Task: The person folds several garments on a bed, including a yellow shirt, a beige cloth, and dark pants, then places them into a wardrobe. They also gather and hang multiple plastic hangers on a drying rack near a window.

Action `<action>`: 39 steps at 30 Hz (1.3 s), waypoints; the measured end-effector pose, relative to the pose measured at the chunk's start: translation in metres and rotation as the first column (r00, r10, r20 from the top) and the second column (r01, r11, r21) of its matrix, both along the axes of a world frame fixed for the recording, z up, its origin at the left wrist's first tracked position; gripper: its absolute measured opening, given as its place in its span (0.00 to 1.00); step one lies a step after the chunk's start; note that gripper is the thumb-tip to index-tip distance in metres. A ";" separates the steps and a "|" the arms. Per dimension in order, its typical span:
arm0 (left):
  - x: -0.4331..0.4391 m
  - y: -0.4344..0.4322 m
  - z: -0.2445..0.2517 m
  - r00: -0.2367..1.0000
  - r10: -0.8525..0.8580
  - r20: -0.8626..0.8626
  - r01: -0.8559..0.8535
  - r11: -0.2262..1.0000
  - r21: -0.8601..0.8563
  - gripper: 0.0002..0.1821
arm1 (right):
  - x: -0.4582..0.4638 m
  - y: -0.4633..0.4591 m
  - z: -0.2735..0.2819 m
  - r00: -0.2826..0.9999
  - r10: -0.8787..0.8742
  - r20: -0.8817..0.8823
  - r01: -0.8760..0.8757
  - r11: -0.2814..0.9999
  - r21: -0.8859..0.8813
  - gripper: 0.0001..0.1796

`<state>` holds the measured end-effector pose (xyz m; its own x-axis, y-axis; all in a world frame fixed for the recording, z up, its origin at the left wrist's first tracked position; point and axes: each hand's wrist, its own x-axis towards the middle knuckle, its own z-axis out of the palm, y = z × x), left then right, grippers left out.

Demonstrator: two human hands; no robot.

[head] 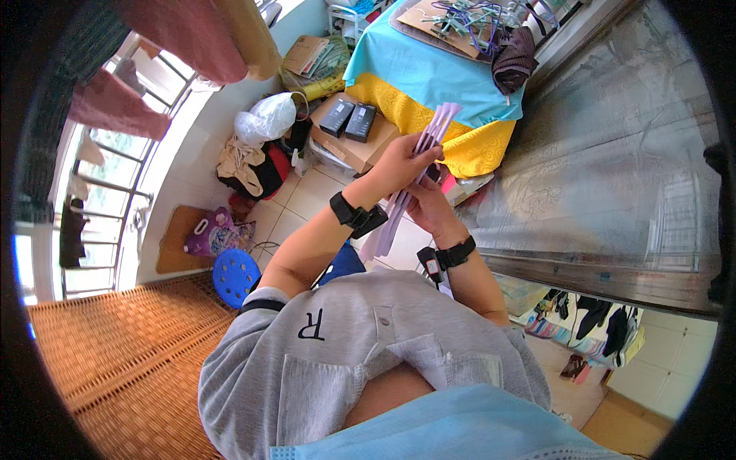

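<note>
Several thin, pale purple strips [397,215], likely plastic, are held together as a slanting bundle in front of my chest. Around the upper part of the bundle my left hand [405,161] is closed, with the strip ends fanning out above it. Just below and to the right, my right hand [428,204] grips the same bundle, its fingertips partly hidden behind the strips. The lower ends hang towards my grey shirt [368,310]. Each wrist wears a black strap with a small device.
Ahead stands a table with a turquoise cloth [402,63] over a yellow one, bearing tangled clothes-peg hangers [471,23]. Two black boxes [348,121] lie on a cardboard box [376,141]. A blue stool [236,278] and woven rattan furniture [132,339] are at left; a large glossy panel [592,172] rises at right.
</note>
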<state>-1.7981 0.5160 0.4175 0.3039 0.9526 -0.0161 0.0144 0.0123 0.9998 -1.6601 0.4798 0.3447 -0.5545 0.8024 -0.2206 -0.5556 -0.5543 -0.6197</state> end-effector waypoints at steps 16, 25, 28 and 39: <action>-0.104 0.208 0.019 0.900 -0.154 -0.408 0.333 0.846 0.416 0.26 | -0.026 0.193 0.092 0.827 -0.506 0.244 0.409 0.840 0.357 0.10; -0.079 0.241 0.021 0.812 0.021 -0.583 0.270 0.873 0.407 0.38 | -0.045 0.289 0.082 0.729 -0.618 0.294 0.431 0.748 0.504 0.13; -0.085 0.260 0.020 0.862 0.101 -0.497 0.182 0.854 0.488 0.31 | -0.061 0.310 0.078 0.694 -0.648 0.312 0.475 0.739 0.478 0.11; -0.116 0.338 -0.013 0.881 -0.049 -0.471 0.278 0.859 0.430 0.27 | -0.093 0.356 0.049 0.666 -0.648 0.369 0.508 0.756 0.412 0.06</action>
<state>-1.9142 0.8544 0.4045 0.5267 0.8111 0.2545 0.3991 -0.5003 0.7684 -1.7529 0.8354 0.3933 0.1590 0.9856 -0.0575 -0.3130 -0.0049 -0.9497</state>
